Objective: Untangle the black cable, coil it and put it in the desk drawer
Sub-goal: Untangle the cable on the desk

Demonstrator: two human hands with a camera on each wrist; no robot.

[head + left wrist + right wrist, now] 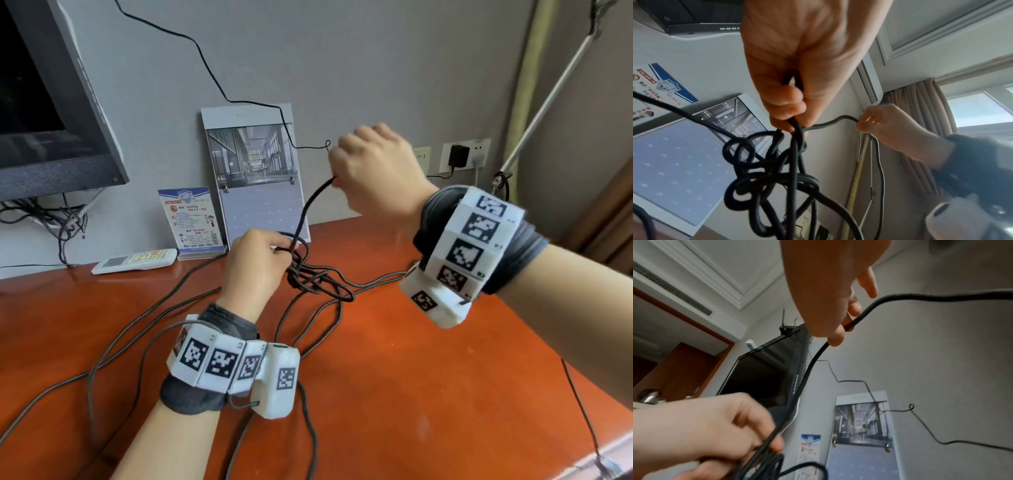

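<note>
The black cable (pixel 317 279) forms a knotted tangle just above the red-brown desk (pixel 411 377), with long strands trailing toward the front left. My left hand (pixel 255 262) grips strands at the top of the tangle (pixel 764 175); the fingers (pixel 789 100) curl round them. My right hand (pixel 373 171) is raised higher, to the right, pinching one strand (pixel 813 360) that runs taut down to the left hand (pixel 701 431). In the right wrist view the right hand's fingertips (pixel 836 339) pinch that strand. No drawer is in view.
A monitor (pixel 44 102) stands at the back left with loose wires under it. A white remote (pixel 135 261), a blue card stand (pixel 191 219) and a calendar (pixel 257 171) line the wall. A thin wall wire (pixel 212 72) and a plugged charger (pixel 457 156) are behind.
</note>
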